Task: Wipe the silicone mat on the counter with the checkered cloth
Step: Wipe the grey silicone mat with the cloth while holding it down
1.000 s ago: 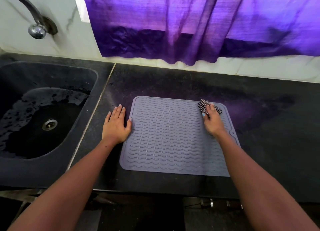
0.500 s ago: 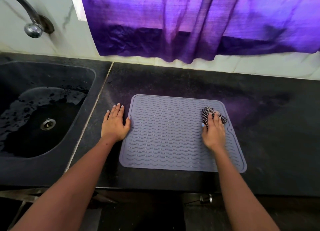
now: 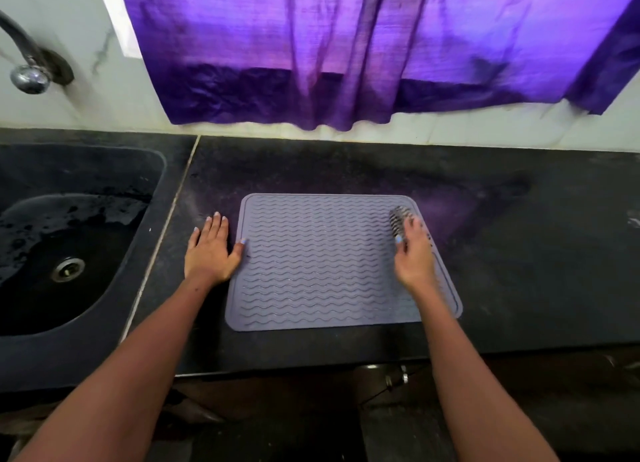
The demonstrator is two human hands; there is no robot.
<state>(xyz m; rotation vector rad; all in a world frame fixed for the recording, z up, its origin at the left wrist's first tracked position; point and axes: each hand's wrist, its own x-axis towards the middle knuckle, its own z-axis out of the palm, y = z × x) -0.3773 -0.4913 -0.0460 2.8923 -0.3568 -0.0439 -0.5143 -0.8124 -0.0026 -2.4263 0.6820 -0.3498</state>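
A grey silicone mat [image 3: 322,260] with wavy ridges lies flat on the dark counter [image 3: 519,247]. My right hand [image 3: 414,257] rests on the mat's right side, near its far right corner, and presses a bunched black-and-white checkered cloth [image 3: 398,221] against the mat. The cloth is blurred and mostly covered by my fingers. My left hand [image 3: 211,250] lies flat on the counter beside the mat's left edge, fingers spread, with the thumb touching the mat's rim.
A dark sink [image 3: 69,240] with a metal drain [image 3: 67,269] sits left of the counter, under a curved tap [image 3: 26,70]. A purple curtain [image 3: 363,46] hangs over the wall behind. The counter's front edge runs just below the mat.
My right hand with the cloth slid toward me along the mat's right side, then back toward the far right corner. My left hand stayed put. The camera view shifted slightly.
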